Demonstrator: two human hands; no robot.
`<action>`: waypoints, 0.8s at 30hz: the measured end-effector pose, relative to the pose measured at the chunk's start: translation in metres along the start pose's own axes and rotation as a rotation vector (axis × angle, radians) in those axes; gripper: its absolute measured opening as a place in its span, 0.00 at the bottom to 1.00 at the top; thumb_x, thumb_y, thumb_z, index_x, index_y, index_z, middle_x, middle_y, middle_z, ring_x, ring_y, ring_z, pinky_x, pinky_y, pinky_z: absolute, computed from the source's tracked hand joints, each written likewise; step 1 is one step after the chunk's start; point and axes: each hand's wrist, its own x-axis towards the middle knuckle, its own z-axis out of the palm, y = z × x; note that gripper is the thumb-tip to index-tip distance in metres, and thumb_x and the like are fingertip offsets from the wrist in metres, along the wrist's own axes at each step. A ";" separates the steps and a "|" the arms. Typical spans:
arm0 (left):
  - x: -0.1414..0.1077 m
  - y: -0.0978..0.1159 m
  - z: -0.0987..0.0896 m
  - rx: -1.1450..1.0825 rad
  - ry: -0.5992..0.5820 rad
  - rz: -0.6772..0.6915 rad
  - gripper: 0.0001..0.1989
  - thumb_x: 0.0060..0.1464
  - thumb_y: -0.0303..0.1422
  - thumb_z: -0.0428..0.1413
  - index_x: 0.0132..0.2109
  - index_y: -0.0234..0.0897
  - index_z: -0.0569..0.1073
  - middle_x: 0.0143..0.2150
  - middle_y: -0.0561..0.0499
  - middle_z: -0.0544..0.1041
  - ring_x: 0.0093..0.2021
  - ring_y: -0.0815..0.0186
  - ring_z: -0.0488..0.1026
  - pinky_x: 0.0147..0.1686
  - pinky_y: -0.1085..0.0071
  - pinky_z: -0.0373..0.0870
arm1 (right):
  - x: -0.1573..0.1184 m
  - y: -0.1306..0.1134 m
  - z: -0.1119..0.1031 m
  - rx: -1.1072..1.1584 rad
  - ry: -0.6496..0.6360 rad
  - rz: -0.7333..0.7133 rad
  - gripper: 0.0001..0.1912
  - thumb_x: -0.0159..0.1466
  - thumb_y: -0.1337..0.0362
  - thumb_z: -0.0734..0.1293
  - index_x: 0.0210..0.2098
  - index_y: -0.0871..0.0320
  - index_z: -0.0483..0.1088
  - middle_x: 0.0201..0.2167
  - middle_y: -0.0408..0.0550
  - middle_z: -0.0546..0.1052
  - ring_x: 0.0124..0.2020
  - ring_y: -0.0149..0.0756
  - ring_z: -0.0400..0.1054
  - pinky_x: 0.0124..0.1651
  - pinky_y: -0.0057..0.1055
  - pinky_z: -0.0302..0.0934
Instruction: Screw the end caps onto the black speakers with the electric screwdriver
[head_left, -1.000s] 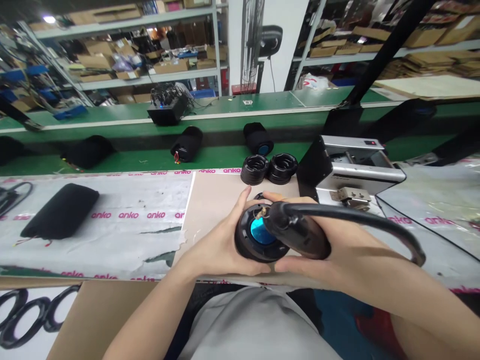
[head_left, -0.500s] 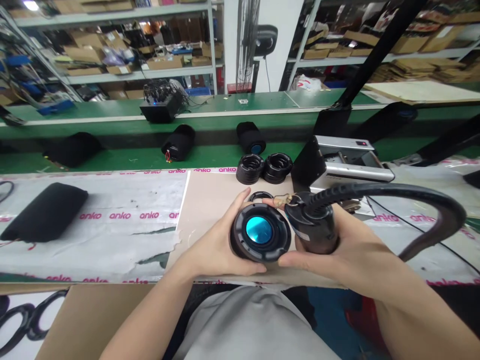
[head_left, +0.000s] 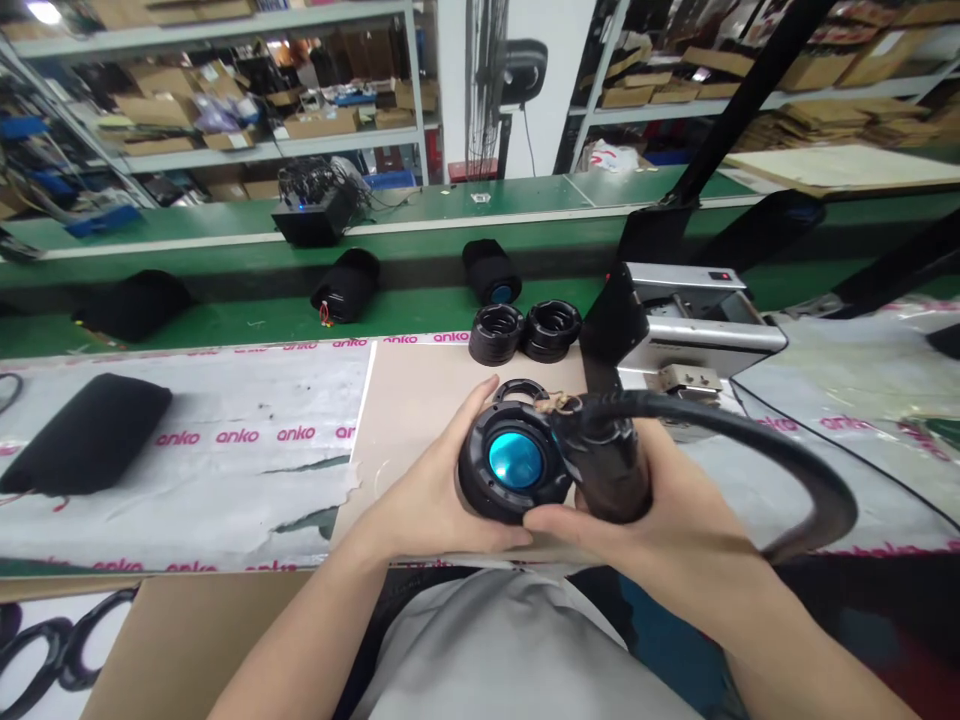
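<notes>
My left hand is closed round the side of a black round speaker with a shiny blue cone facing up. My right hand grips a black power screwdriver, held upright over the speaker's right rim, with its thick cable arching off to the right. The screwdriver's tip is hidden. My right thumb reaches the speaker's lower edge. Just behind the speaker lies a black ring on the beige board. Two stacks of black rings stand farther back.
A silver screw feeder sits at the right, beside a dark upright panel. Black fabric-covered cylinders lie along the green bench; a black fabric piece is at the left. More rings rest lower left.
The screwdriver and my right hand have moved left, nearer the middle of the speaker's rim. My left hand keeps its hold on the speaker. The view has shifted slightly.
</notes>
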 end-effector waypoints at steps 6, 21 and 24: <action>0.000 -0.005 -0.003 0.052 0.007 0.043 0.72 0.44 0.39 0.80 0.84 0.45 0.43 0.82 0.37 0.60 0.82 0.36 0.57 0.80 0.40 0.58 | 0.006 -0.008 -0.021 0.108 -0.010 -0.107 0.40 0.53 0.49 0.86 0.61 0.46 0.75 0.42 0.45 0.81 0.41 0.42 0.79 0.39 0.32 0.78; 0.002 -0.005 -0.004 -0.009 -0.010 0.071 0.71 0.44 0.38 0.81 0.84 0.47 0.45 0.80 0.39 0.66 0.83 0.40 0.56 0.81 0.41 0.57 | 0.031 0.002 -0.036 -0.318 -0.217 -0.215 0.41 0.54 0.45 0.83 0.64 0.42 0.74 0.31 0.42 0.75 0.28 0.33 0.68 0.27 0.26 0.65; 0.003 -0.002 -0.003 -0.004 -0.014 0.081 0.70 0.45 0.38 0.80 0.84 0.48 0.46 0.80 0.39 0.65 0.82 0.40 0.59 0.80 0.42 0.59 | 0.031 0.002 -0.036 -0.361 -0.222 -0.188 0.38 0.54 0.42 0.82 0.60 0.46 0.77 0.32 0.44 0.76 0.29 0.36 0.69 0.28 0.29 0.65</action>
